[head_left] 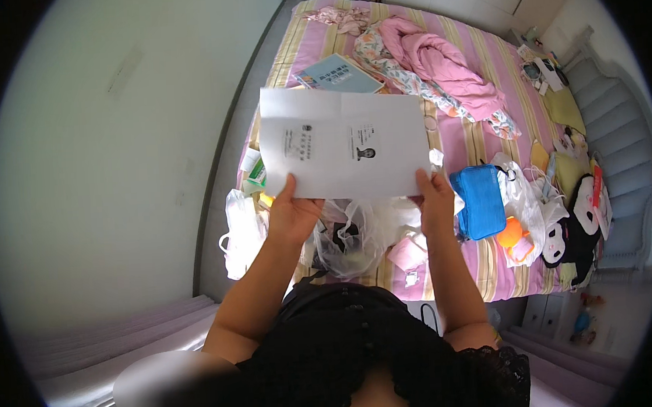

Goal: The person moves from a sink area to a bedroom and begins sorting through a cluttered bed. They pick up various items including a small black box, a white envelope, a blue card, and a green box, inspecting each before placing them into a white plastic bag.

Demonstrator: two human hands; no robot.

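Striped pink bed (477,133) fills the room below, strewn with a pink garment (444,65), a blue pouch (479,199), a blue book (338,75) and clear plastic bags (353,235). Above it, the white sheet of paper (343,145) is held up flat for a look, so the step in hand seems to be reading it. Left hand (291,214) and right hand (436,198) each pinch a bottom corner, fingers closed on the edge; any next move would call for keeping that two-handed hold steady.

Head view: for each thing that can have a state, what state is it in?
Sheet of paper: unfolded, held up over the bed.
Left hand: gripping the sheet's lower left edge.
Right hand: gripping its lower right edge.
Blue pouch: lying flat, looks closed.
Pink blanket: crumpled.
Clear plastic bag: open, rumpled.
Book: closed.
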